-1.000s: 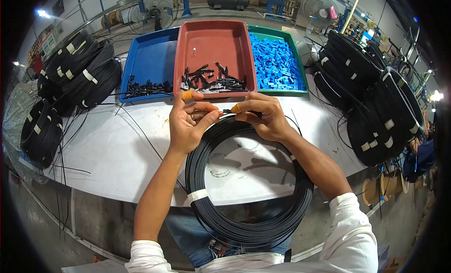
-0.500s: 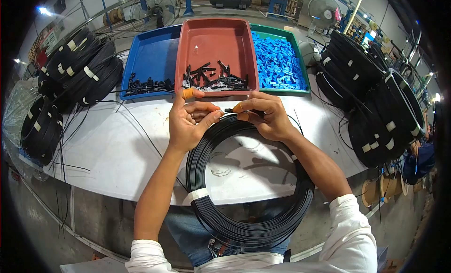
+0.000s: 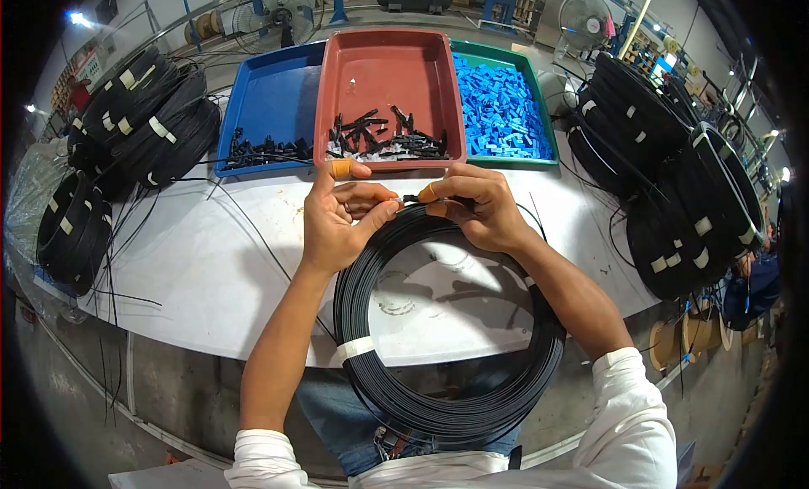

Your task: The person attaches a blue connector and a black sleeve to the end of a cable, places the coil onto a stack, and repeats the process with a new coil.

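Note:
Above the top of a black cable coil [image 3: 364, 388], my two hands meet fingertip to fingertip. My left hand [image 3: 345, 209] pinches a tiny pale piece between thumb and fingertips. A small black connector [image 3: 410, 199] sits between the hands, and my right hand [image 3: 472, 204] closes on it with thumb and forefinger. Both hands have orange wraps on some fingers. The coil, with a white tape band, lies partly on the white table and hangs over its front edge toward my lap.
Behind my hands stand a blue tray [image 3: 274, 93] with black parts, a red tray [image 3: 392, 76] with black and clear pieces, and a green tray [image 3: 548, 127] of blue clips. Taped cable coils are stacked left [image 3: 181, 118] and right [image 3: 632, 122], with loose wires hanging down.

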Demonstrator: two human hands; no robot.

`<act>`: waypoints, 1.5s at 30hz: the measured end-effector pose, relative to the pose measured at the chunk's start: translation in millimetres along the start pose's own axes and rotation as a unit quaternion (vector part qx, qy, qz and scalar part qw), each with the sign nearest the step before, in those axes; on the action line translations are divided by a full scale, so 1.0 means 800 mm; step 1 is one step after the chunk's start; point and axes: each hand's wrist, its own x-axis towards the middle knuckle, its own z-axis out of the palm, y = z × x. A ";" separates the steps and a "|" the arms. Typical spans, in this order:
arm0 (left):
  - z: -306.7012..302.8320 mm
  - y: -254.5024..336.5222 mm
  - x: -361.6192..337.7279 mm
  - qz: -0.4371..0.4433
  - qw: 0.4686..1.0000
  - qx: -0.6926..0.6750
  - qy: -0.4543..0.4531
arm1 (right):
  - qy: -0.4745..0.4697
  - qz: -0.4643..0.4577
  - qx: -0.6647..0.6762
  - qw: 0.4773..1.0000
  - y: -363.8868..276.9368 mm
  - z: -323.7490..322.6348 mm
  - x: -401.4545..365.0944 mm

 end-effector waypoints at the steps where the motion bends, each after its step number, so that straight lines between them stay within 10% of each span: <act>1: 0.000 0.000 0.000 0.001 1.000 0.000 -0.001 | 0.000 0.000 0.000 1.000 0.000 0.000 0.000; 25: -0.002 0.002 -0.005 -0.020 0.997 0.072 -0.013 | -0.047 -0.050 -0.145 0.987 -0.001 0.004 -0.008; 30: -0.001 0.003 -0.009 0.031 0.997 0.072 -0.002 | 0.002 0.156 0.135 0.979 0.003 0.020 -0.006; 34: -0.006 0.005 -0.012 -0.049 0.995 0.088 -0.012 | -0.032 -0.016 -0.004 0.999 0.007 0.010 -0.005; 38: -0.009 -0.014 -0.023 0.055 0.974 0.220 0.009 | -0.117 0.140 0.047 0.982 0.011 0.004 0.005; 45: -0.027 -0.023 -0.012 -0.037 0.999 -0.017 -0.014 | -0.216 0.116 0.014 0.969 0.030 0.021 -0.002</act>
